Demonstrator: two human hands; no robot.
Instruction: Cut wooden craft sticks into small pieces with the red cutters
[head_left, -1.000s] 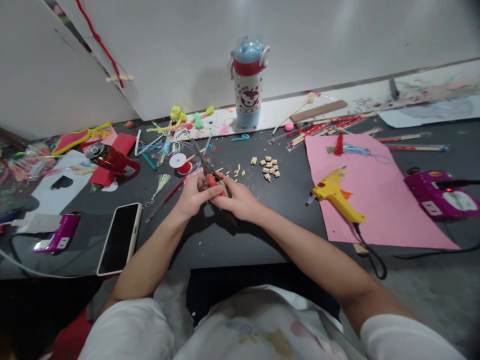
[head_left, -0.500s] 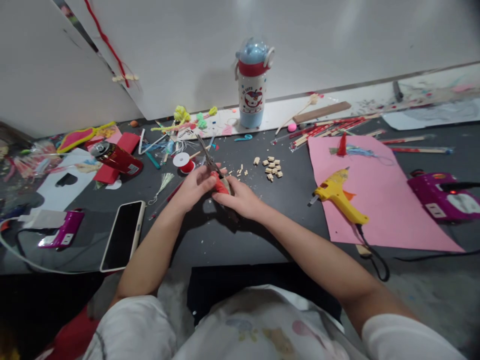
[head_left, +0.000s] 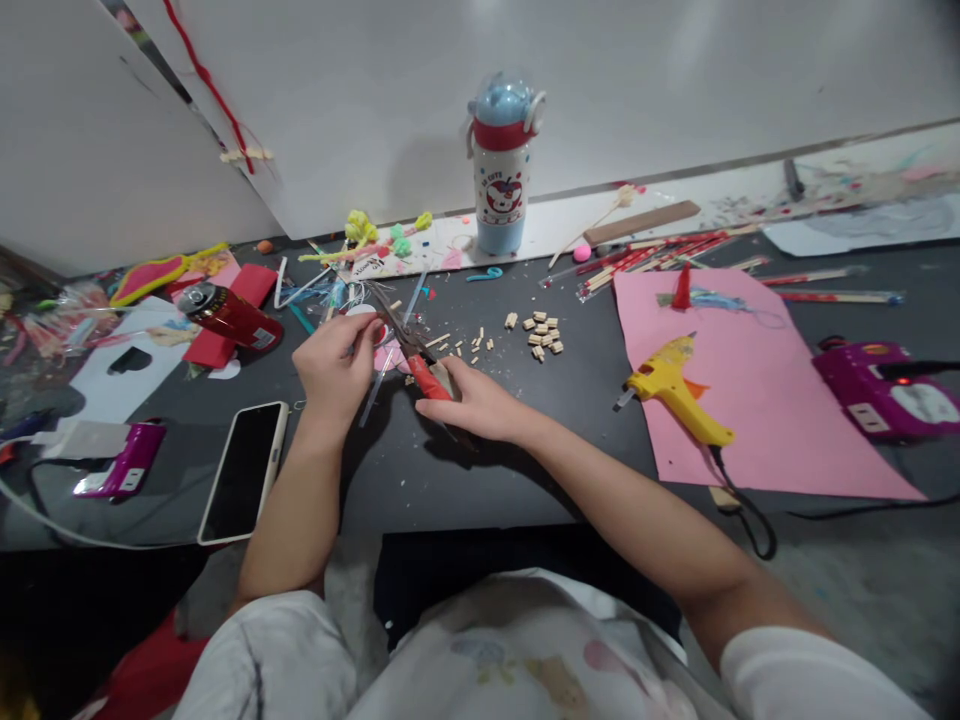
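Observation:
My right hand [head_left: 480,400] is closed around scissors [head_left: 427,376] with red-wrapped handles, their blades pointing away and to the left. Just left of the blades, my left hand [head_left: 336,365] is closed in a pinch; whatever its fingertips hold is too small to make out. A white-rimmed spool of red thread [head_left: 381,334] lies partly hidden behind the left fingers. Right of the scissors, short cut wooden stick pieces [head_left: 544,335] form a small pile, with smaller bits [head_left: 476,345] scattered nearby.
A bottle [head_left: 501,180] stands at the back. A yellow glue gun [head_left: 679,390] lies on pink paper [head_left: 757,420] at right, near a purple power strip [head_left: 885,390]. On the left are a phone [head_left: 244,475], a tipped red can [head_left: 232,318] and craft scraps.
My left hand has moved off the scissors handle to the left and is now pinched beside the blades. More of the red handle shows. My right hand keeps its hold.

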